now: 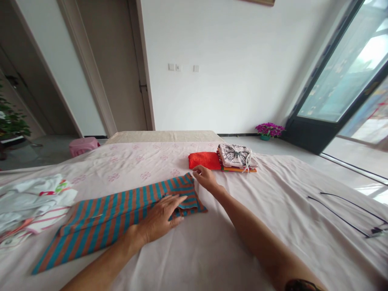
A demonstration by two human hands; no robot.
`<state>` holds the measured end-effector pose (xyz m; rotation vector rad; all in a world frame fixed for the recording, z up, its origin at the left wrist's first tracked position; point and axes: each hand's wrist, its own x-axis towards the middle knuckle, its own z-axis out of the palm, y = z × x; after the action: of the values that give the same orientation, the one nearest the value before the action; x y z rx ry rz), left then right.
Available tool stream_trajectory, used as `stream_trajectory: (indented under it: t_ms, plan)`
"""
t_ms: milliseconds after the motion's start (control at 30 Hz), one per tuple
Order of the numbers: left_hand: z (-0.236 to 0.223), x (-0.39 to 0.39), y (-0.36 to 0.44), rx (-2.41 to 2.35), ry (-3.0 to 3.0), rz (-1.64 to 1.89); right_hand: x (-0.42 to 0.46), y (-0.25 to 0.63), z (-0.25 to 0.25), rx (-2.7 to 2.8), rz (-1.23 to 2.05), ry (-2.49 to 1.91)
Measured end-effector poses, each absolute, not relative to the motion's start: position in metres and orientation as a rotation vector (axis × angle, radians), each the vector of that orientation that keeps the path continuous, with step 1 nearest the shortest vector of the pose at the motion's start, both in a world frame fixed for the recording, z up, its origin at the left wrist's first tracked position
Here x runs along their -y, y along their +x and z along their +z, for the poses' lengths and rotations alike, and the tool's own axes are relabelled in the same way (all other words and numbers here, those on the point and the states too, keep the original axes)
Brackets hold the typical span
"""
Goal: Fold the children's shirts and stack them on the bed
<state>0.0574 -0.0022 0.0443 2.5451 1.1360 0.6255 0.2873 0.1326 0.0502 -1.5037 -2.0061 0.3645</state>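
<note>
A garment with teal and brown stripes [100,222] lies on the bed, folded into a long band that slants up toward the right. My left hand [160,216] rests flat on its right part, fingers stretched out and thumb apart. At the far right corner of the band, my right hand [205,178] has its fingers curled in a pinch at the striped cloth's edge. Just beyond the right hand sits a folded red cloth [204,161]. Beside it is a stack of folded clothes, with a pale butterfly-print garment [236,155] on top.
Loose white clothes [36,206] are heaped at the left of the pale bed sheet [212,250]. Thin dark-armed eyeglasses [348,214] lie at the right. A pink stool [83,146] stands past the bed, and purple flowers [269,129] sit by the wall.
</note>
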Motion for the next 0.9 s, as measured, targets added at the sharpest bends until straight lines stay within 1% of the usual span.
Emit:
stream_trajectory:
  t_ms: [67,133,233,300,367,433,600,700,900]
  plan:
    - [0.051,0.010,0.060,-1.026,2.536,0.498,-0.120,0.283,0.052,2.130,0.362,-1.486]
    - [0.058,0.018,0.060,-0.928,2.477,0.461,-0.108,0.277,0.055,2.257,0.241,-1.491]
    - [0.069,0.024,0.049,-1.010,2.263,0.661,-0.091,0.264,0.065,2.314,-0.007,-1.492]
    - [0.072,0.022,0.031,-1.185,2.149,0.821,-0.080,0.252,0.071,2.369,-0.087,-1.391]
    - [0.069,0.017,0.008,-1.372,2.161,0.870,-0.072,0.238,0.071,2.473,-0.124,-1.238]
    - [0.059,0.012,-0.019,-1.517,2.290,0.771,-0.065,0.224,0.065,2.573,-0.153,-1.103]
    - [0.024,0.015,-0.080,-1.815,2.567,0.371,-0.060,0.206,0.033,2.724,-0.235,-0.895]
    - [0.014,0.027,-0.106,-1.951,2.573,0.300,-0.061,0.208,0.021,2.724,-0.323,-0.836]
    - [0.010,0.055,-0.146,-2.230,2.432,0.317,-0.063,0.213,0.015,2.675,-0.436,-0.806]
